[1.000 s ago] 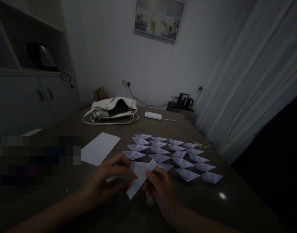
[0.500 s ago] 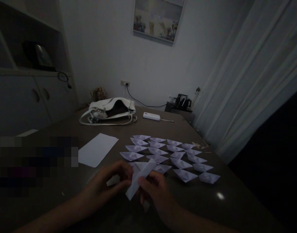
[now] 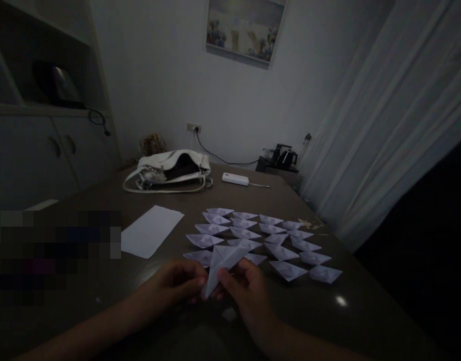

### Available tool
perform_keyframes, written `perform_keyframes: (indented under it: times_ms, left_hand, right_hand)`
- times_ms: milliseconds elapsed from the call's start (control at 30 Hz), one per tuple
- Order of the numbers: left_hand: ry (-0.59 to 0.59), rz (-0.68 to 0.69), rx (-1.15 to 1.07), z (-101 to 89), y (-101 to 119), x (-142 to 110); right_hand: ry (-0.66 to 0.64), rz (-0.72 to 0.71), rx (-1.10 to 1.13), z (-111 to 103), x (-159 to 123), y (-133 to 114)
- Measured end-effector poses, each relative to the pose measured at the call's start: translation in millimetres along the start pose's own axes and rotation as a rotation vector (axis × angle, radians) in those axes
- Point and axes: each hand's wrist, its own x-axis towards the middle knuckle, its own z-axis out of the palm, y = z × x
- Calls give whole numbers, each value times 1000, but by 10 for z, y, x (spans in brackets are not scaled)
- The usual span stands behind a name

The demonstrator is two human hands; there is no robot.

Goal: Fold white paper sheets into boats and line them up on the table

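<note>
Between my hands, above the near part of the table, is a folded piece of white paper (image 3: 223, 261) shaped like a triangle. My left hand (image 3: 181, 282) pinches its lower left corner between thumb and fingers. With the thumb on the front face and the fingers behind, my right hand (image 3: 242, 286) grips its right side. Several folded paper boats (image 3: 288, 269) stand in rows just beyond and to the right of my hands. The held paper hides part of the nearest boats.
A stack of white paper (image 3: 153, 231) lies left of the boats. Farther back on the dark table (image 3: 140, 200) are a white handbag (image 3: 173, 170) and a white power bank (image 3: 235, 179) with a short cable. A small paper scrap (image 3: 229, 314) lies near my right wrist.
The paper has turned between my hands; its raised strip no longer crosses the front, and a flat triangular face shows. My left hand has shifted slightly down to its lower corner.
</note>
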Motion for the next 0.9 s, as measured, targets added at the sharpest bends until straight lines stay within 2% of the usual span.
perform_keyframes:
  times_ms: [133, 400, 567, 900]
  left_hand:
    - [-55, -28, -9, 4, -5, -2]
    - [-24, -63, -20, 11, 22, 13]
    - [-17, -77, -35, -3, 4, 13]
    - [54, -103, 88, 53, 67, -18]
  right_hand:
    - [-10, -12, 28, -5, 9, 12]
    - [-76, 0, 36, -23, 1, 17]
    - [-56, -12, 12, -51, 15, 64]
    - [58, 100, -18, -64, 11, 82]
